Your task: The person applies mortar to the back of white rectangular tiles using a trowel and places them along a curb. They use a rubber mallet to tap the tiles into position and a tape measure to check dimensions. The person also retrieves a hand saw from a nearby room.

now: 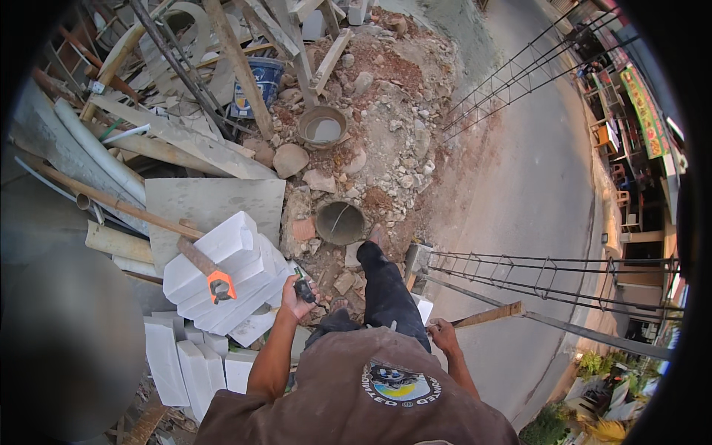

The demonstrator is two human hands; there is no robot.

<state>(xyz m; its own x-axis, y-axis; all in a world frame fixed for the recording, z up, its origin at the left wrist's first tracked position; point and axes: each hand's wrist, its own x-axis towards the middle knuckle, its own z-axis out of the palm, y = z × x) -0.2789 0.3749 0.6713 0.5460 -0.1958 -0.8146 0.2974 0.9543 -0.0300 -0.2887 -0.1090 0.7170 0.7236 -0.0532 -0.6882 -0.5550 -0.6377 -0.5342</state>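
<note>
My left hand point(299, 300) is closed around a small black-and-green device point(303, 288), possibly a tape measure. It is just right of a stack of white lightweight blocks point(222, 271). On the stack lies a hand saw with a rusty blade point(197, 256) and an orange handle point(220, 286). At my right side, my right hand point(445, 337) hangs low with curled fingers, beside a wooden board point(489, 314). Whatever those fingers hold, if anything, is hidden. A white piece point(423, 307) shows just above this hand.
Ahead stand a mortar bucket point(340, 222) and a bowl of liquid point(322, 127) on rubble point(400, 141). Timber and a blue paint bucket point(257, 87) crowd the far left. Rebar cages point(549, 274) reach over the road point(512, 200) at right. More white blocks point(194, 371) lie near left.
</note>
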